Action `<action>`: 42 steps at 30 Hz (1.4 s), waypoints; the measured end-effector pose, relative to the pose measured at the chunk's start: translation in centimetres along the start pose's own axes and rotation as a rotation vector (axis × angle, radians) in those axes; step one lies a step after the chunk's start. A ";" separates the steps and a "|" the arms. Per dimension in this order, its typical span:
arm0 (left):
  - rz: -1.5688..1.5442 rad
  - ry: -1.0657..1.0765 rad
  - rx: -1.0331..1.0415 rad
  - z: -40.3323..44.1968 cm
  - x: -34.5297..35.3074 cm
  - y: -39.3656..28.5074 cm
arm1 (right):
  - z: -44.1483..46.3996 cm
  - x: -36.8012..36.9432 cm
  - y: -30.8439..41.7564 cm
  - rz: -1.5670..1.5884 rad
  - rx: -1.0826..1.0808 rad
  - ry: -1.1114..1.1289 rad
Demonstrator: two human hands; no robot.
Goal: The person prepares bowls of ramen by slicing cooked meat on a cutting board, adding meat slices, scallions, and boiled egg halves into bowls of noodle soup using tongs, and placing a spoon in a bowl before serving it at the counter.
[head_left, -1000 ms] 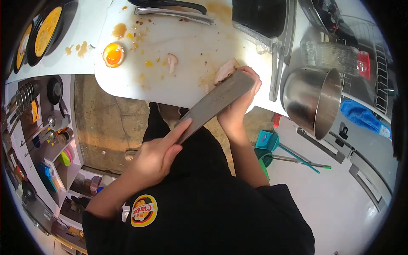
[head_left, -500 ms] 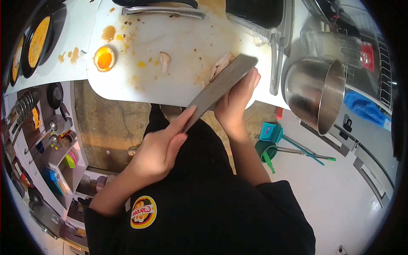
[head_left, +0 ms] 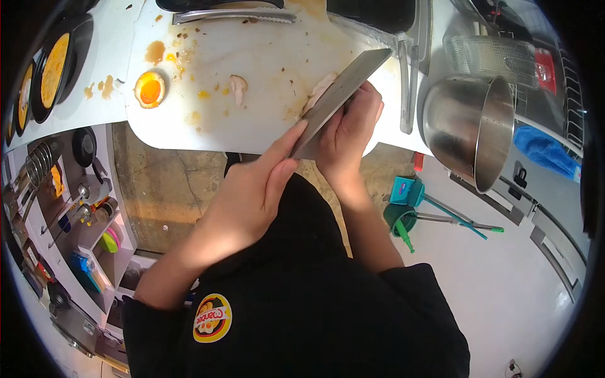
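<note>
My left hand (head_left: 252,183) is closed round the handle of a broad cleaver (head_left: 346,82), its blade slanting up to the right over the white cutting board (head_left: 189,126). My right hand (head_left: 350,123) is curled close along the near side of the blade. What its fingers hold is hidden by the steel. A pale slice of meat (head_left: 320,91) lies against the blade's far side. Farther left on the board rest a smaller meat scrap (head_left: 238,89) and a halved egg (head_left: 150,90) with an orange yolk.
Metal tongs (head_left: 233,15) lie at the board's far edge, another long metal utensil (head_left: 408,88) at its right. A steel pot (head_left: 457,126) and a wire basket (head_left: 488,60) stand to the right. Black bowls (head_left: 55,69) of orange food sit at far left. Brown sauce spots the board.
The cleaver has shifted slightly up and right with my left hand, and its blade is tilted a little more steeply. My right hand stays beside it. The whole view has shifted slightly.
</note>
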State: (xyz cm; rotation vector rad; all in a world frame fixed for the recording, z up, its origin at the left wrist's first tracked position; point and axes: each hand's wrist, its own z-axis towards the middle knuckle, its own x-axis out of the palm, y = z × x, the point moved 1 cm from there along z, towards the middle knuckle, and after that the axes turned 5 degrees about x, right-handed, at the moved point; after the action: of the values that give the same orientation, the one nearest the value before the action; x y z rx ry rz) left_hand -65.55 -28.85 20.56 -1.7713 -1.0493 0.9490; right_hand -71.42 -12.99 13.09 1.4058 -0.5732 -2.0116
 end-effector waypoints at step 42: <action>0.010 -0.121 0.296 -2.8 -4.3 4.9 | 0.3 0.2 3.3 -0.010 0.114 -0.036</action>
State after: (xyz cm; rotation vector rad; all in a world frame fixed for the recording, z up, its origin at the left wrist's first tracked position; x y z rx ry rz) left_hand -63.27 -35.03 17.84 -1.4918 -0.9215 1.1656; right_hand -71.01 -15.49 15.20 1.4439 -0.7070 -2.0441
